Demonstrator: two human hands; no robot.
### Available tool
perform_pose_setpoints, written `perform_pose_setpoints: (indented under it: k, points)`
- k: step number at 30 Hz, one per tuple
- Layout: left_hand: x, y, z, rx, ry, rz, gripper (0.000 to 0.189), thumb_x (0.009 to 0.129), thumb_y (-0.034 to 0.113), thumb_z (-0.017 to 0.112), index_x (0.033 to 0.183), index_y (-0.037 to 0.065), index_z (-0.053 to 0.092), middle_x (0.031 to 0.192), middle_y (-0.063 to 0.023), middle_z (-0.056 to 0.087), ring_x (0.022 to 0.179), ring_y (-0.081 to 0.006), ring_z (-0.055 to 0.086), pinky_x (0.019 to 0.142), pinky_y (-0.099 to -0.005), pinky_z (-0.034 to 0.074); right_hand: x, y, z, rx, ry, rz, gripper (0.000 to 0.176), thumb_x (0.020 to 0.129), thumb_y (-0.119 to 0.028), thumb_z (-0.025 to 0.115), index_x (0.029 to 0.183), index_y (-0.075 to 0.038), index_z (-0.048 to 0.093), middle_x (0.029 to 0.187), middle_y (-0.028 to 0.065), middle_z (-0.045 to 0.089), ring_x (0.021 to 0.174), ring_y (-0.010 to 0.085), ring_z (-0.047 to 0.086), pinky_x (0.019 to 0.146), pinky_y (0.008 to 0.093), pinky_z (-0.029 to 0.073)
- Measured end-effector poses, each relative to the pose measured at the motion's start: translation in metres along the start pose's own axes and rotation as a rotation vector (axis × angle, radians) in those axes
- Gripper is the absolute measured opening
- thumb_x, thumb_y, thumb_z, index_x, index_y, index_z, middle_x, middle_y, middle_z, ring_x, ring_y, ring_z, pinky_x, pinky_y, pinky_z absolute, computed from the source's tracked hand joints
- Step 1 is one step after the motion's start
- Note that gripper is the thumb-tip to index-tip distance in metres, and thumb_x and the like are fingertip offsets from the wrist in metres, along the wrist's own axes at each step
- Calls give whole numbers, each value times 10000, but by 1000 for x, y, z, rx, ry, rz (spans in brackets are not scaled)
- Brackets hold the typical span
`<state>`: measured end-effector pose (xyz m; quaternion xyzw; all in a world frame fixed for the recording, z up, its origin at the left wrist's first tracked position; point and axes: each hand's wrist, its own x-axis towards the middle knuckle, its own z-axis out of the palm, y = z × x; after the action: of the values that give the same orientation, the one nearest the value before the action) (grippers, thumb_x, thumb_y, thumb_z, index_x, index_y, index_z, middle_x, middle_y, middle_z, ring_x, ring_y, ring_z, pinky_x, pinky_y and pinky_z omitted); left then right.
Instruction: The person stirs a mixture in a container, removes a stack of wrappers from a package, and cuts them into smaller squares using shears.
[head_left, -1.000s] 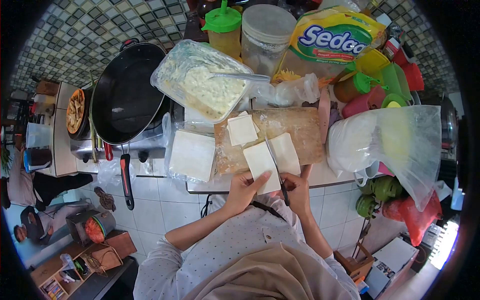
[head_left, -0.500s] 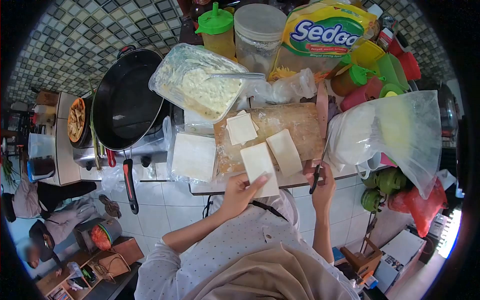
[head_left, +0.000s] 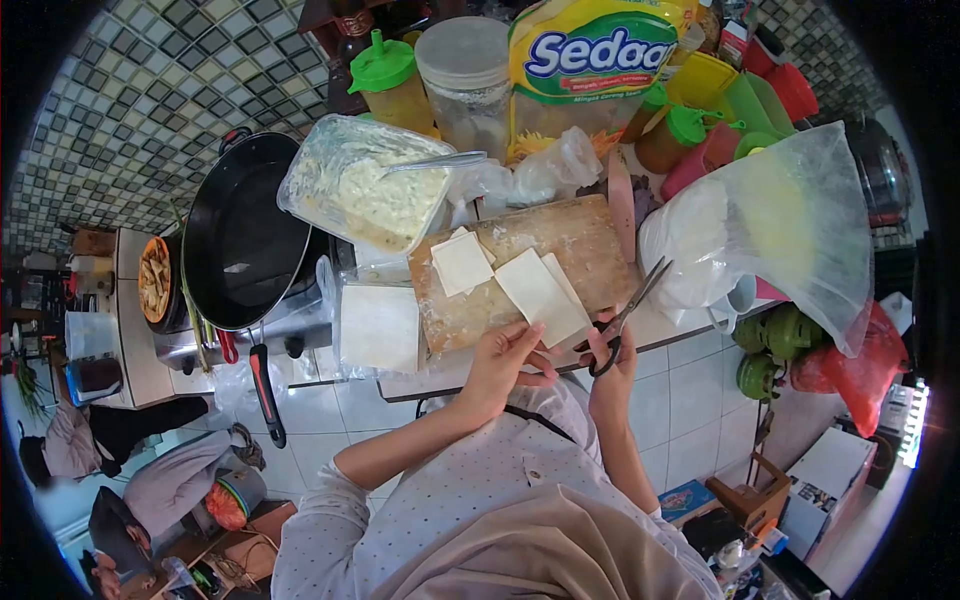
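Note:
Between the thumb and fingers of my left hand (head_left: 503, 368) is the lower edge of a pale rectangular spring roll wrapper (head_left: 538, 296). It lies over another wrapper strip on the wooden cutting board (head_left: 590, 240), whose edge shows along its right side. My right hand (head_left: 611, 372) grips black-handled scissors (head_left: 627, 317) by the finger loops, just right of the wrapper. Their blades are parted and point up and right, apart from the wrapper. Small square wrapper pieces (head_left: 463, 262) are stacked on the board's left half. A larger stack of wrappers (head_left: 380, 328) lies on plastic left of the board.
A plastic tub of creamy filling (head_left: 395, 205) with a spoon stands behind the board. Left, a black wok (head_left: 245, 230) sits on the stove, its handle jutting forward. A bulky plastic bag (head_left: 750, 235) stands right. Jars and an oil pouch (head_left: 600, 60) line the back.
My left hand has moved right and laid its wrapper over the strip on the board. In my right hand the scissors have opened and swung rightward. The view has shifted slightly.

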<state>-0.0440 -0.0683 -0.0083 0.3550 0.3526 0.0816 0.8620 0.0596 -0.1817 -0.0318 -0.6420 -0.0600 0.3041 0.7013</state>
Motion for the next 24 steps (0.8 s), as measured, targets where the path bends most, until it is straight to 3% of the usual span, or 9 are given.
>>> perform_pose_setpoints:
  k: [4, 11, 17, 19, 20, 22, 23, 24]
  points:
    - [8, -9, 4, 53, -26, 15, 286, 906, 254, 491, 962, -19, 558, 763, -102, 587, 572, -150, 598, 531, -274, 550, 0, -3, 1, 50, 34, 36, 281, 795, -145, 643, 1035, -51, 531, 809, 5, 553, 641, 73, 511, 522, 189, 397]
    - [9, -8, 2, 136, -52, -9, 289, 910, 252, 484, 885, -24, 563, 744, -100, 594, 582, -149, 600, 535, -269, 548, 1, -10, 0, 127, -2, 103, 276, 784, -130, 644, 1026, -51, 537, 790, -5, 554, 627, 59, 501, 502, 183, 393]
    - [4, -6, -14, 200, -134, -46, 344, 908, 318, 479, 862, -16, 552, 694, -90, 594, 528, -124, 586, 470, -224, 512, 2, -14, 5, -48, 20, 33, 309, 714, -101, 689, 970, -42, 526, 754, -6, 549, 615, 64, 536, 464, 182, 420]
    - [-2, -11, -28, 238, -185, -202, 459, 908, 432, 420, 977, -10, 524, 827, -107, 596, 668, -154, 612, 550, -269, 530, 2, -17, 7, 20, 15, 58, 310, 701, -77, 692, 960, -44, 525, 749, 0, 548, 598, 67, 530, 460, 182, 411]
    - [-4, -15, -28, 239, -186, -201, 459, 908, 432, 420, 977, -10, 524, 827, -107, 596, 668, -154, 612, 550, -269, 530, 2, -18, 5, 21, 16, 57, 310, 701, -77, 692, 960, -44, 525, 749, 0, 548, 598, 67, 530, 460, 182, 411]
    - [-7, -25, -25, 243, -191, -145, 578, 899, 516, 357, 1146, 1, 442, 1021, -120, 556, 886, -183, 587, 735, -324, 509, -5, -20, 0, 64, -2, 137, 306, 694, -63, 688, 950, -41, 522, 742, 6, 547, 581, 71, 524, 456, 184, 402]
    - [-4, -30, -22, 239, -184, -142, 578, 899, 516, 357, 1146, 1, 442, 1021, -120, 556, 886, -183, 587, 735, -324, 509, -10, -23, 1, 62, -9, 140, 306, 694, -63, 688, 950, -41, 522, 742, 6, 547, 581, 71, 524, 456, 184, 402]
    - [0, -36, -17, 54, -240, -113, 591, 902, 521, 326, 1213, 20, 374, 1092, -113, 511, 1006, -196, 516, 837, -359, 450, -15, -27, 2, 79, -12, 153, 300, 694, -58, 693, 938, -39, 521, 729, 8, 548, 566, 71, 513, 448, 187, 390]
